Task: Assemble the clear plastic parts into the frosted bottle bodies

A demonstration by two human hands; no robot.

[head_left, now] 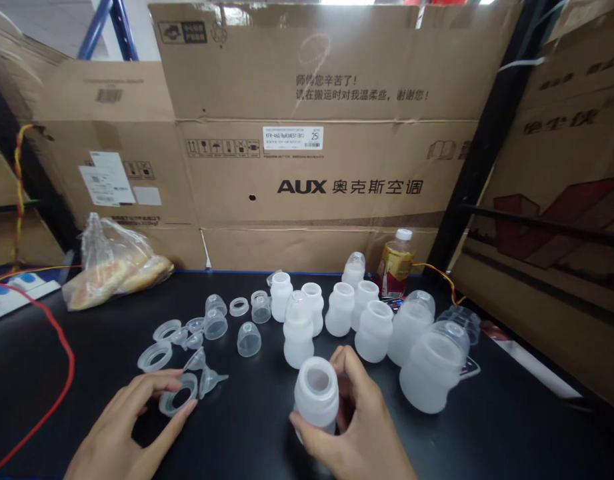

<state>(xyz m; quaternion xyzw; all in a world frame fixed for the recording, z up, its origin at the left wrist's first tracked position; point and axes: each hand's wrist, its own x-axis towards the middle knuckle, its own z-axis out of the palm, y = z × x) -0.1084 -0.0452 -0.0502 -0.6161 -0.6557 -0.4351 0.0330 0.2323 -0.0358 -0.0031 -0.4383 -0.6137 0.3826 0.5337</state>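
My right hand (359, 427) is wrapped around a small white plastic bottle (317, 393) held upright, its open mouth facing up, near the front of the black table (487, 427). My left hand (131, 420) pinches a clear plastic ring (178, 395) lying on the table at the front left. Just past that ring lie clear silicone nipples (207, 377), more clear rings (157, 353) and clear dome caps (249, 339).
Several more white bottles (339, 310) stand in the middle, some capped (431, 367) at the right. A drink bottle (395, 267) stands at the back. A plastic bag of bread (111, 267) lies back left. A red cable (61, 373) curves along the left. Cardboard boxes (311, 133) wall the back.
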